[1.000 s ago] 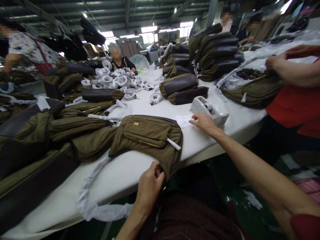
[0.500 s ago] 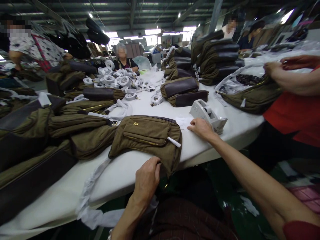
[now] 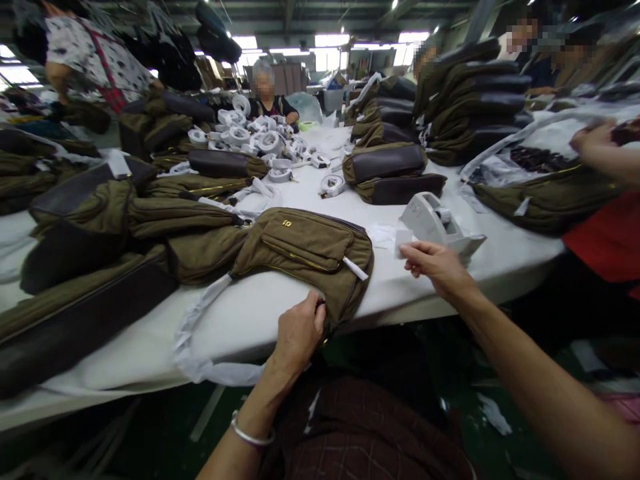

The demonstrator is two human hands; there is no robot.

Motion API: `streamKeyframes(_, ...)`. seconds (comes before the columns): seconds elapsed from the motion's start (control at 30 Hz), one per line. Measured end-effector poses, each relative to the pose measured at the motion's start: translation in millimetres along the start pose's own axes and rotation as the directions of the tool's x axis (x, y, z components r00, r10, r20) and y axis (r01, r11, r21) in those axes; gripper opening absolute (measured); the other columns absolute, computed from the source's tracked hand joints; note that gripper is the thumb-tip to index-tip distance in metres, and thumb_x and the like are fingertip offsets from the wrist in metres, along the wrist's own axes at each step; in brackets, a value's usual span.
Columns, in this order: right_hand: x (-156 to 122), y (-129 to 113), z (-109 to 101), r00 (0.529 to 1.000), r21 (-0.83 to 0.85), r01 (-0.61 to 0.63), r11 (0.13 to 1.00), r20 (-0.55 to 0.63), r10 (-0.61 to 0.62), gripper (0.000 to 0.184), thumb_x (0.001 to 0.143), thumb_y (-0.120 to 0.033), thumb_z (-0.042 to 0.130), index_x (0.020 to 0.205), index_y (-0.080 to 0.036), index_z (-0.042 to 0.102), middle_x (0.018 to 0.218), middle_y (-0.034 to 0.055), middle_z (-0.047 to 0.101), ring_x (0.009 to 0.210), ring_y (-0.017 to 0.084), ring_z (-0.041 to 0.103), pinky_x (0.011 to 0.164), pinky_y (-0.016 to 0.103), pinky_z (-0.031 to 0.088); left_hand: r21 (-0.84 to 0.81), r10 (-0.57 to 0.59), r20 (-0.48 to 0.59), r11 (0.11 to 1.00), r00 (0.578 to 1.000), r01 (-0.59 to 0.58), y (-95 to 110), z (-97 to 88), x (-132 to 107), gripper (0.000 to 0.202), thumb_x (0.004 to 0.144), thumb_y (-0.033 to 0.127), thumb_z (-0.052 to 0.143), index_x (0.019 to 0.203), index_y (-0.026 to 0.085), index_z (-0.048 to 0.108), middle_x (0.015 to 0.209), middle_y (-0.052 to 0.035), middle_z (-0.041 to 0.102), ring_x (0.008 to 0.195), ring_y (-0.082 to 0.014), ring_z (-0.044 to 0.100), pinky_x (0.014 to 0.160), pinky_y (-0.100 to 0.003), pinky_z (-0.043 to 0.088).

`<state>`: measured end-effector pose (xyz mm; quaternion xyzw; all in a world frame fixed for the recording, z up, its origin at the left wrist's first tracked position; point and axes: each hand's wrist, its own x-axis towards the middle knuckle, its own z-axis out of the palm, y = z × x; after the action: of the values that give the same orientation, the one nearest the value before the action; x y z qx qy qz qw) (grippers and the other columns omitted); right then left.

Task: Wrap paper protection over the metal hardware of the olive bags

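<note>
An olive-green bag (image 3: 315,243) with a gold emblem and a zipped front pocket lies at the table's front edge. My left hand (image 3: 302,328) is closed at its lower edge; what exactly sits between the fingers there is hidden. A white-wrapped strap (image 3: 200,363) loops from the bag's left end over the edge. My right hand (image 3: 433,263) pinches a small white paper slip (image 3: 403,241), lifted just off the tabletop. Right behind that hand stands a grey tape dispenser (image 3: 433,217). More white slips (image 3: 381,235) lie between the bag and the dispenser.
Olive bags (image 3: 100,247) are heaped on the left of the white table (image 3: 295,203). Rolled white straps (image 3: 265,141) lie farther back. Bags (image 3: 470,100) are stacked at the back right. A co-worker's hand (image 3: 600,143) is over another open bag (image 3: 545,197) at right.
My right hand has picked up a white slip from the table beside the dispenser. My left hand stays at the bag's lower edge. The view has shifted, moving everything slightly.
</note>
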<state>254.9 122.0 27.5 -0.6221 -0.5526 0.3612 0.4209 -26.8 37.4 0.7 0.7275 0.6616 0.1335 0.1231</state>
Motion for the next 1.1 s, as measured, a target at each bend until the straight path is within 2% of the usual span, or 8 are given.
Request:
streamKeyframes(0.07,-35.9,-8.8,17.5,0.971,0.251,-0.148,0.957,0.219,0.093,0.042,0.072,-0.056,0.073,0.077,-0.014,0.065,0.059,0.0016,0.061,0.045,0.008,0.049,0.043,0.02,0.037,-0.164,0.081,-0.078,0.982,0.994,-0.093,-7.5,-1.0,-7.6,0.013,0.093,0.021,0.049,0.098,0.022,0.06,0.088,-0.0053,0.07,0.083,-0.022,0.067,0.072,-0.031,0.046)
streamKeyframes(0.2,-98.3,-26.1,61.9,0.857,0.288,-0.324,0.901,0.494,0.15,0.042,0.075,-0.056,0.071,0.072,-0.015,0.062,0.054,-0.0013,0.058,0.042,0.006,0.047,0.039,0.016,0.034,-0.462,0.056,-0.314,0.863,0.948,-0.204,-16.6,-12.6,-27.8,0.013,0.091,0.021,0.051,0.093,0.02,0.063,0.098,-0.0065,0.066,0.096,-0.0193,0.061,0.083,-0.03,0.047)
streamKeyframes(0.33,-127.6,-40.5,101.7,0.81,0.219,-0.268,0.938,0.579,0.096,0.039,0.077,-0.054,0.069,0.074,-0.016,0.063,0.056,-0.0022,0.059,0.044,0.007,0.05,0.04,0.017,0.036,-0.786,-0.012,-0.041,0.618,0.999,-0.025,-14.8,-23.2,-51.9,0.015,0.088,0.032,0.06,0.093,0.019,0.066,0.09,-0.0024,0.067,0.084,-0.0162,0.062,0.076,-0.026,0.048)
streamKeyframes(0.5,-129.6,-50.6,119.0,0.757,0.108,-0.073,0.992,0.654,-0.015,0.026,0.084,-0.043,0.063,0.081,-0.017,0.069,0.065,-0.0009,0.064,0.049,0.009,0.055,0.044,0.02,0.041,-0.939,-0.191,0.058,0.324,0.98,0.118,-17.8,-14.9,-67.7,0.02,0.084,0.036,0.065,0.085,0.016,0.061,0.078,0.0007,0.065,0.072,-0.0127,0.058,0.068,-0.023,0.046)
streamKeyframes(0.63,-107.7,-58.2,108.8,0.732,-0.077,0.499,0.863,0.572,-0.371,0.019,0.089,-0.032,0.059,0.097,-0.022,0.073,0.09,0.0033,0.073,0.079,0.017,0.065,0.075,0.031,0.051,-0.969,-0.264,0.065,0.213,0.962,0.124,-29.9,-8.4,-65.6,0.019,0.087,0.036,0.061,0.086,0.017,0.056,0.08,-0.0003,0.067,0.072,-0.0126,0.061,0.069,-0.023,0.047)
streamKeyframes(0.73,-85.0,-64.2,106.1,0.565,-0.276,0.814,0.512,0.584,-0.583,0.02,0.087,-0.022,0.059,0.101,-0.022,0.073,0.11,0.0069,0.07,0.11,0.025,0.059,0.101,0.045,0.041,-0.974,-0.28,0.053,0.198,0.959,0.112,-37.5,-7.5,-61.1,0.013,0.085,0.031,0.06,0.087,0.019,0.054,0.075,0.0025,0.064,0.07,-0.0121,0.063,0.068,-0.023,0.047)
streamKeyframes(0.83,-67.9,-66.7,115.0,0.452,-0.346,0.892,0.291,0.7,-0.554,0.022,0.079,-0.017,0.063,0.099,-0.019,0.073,0.122,0.0103,0.065,0.122,0.029,0.05,0.112,0.05,0.028,-0.966,-0.278,0.012,0.247,0.96,0.083,-41.3,-8.6,-57.0,0.011,0.083,0.027,0.06,0.089,0.018,0.059,0.077,0.0034,0.061,0.069,-0.01,0.061,0.068,-0.022,0.047)
streamKeyframes(1.1,-54.6,-59.4,133.3,0.467,-0.374,0.884,0.282,0.737,-0.488,0.012,0.082,-0.017,0.061,0.079,-0.019,0.072,0.111,0.0089,0.069,0.115,0.028,0.055,0.112,0.053,0.029,-0.898,-0.295,0.006,0.419,0.955,0.135,-52.7,-15.1,-54.3,0.019,0.083,0.035,0.064,0.079,0.017,0.059,0.066,0.0039,0.059,0.06,-0.0107,0.056,0.061,-0.022,0.047)
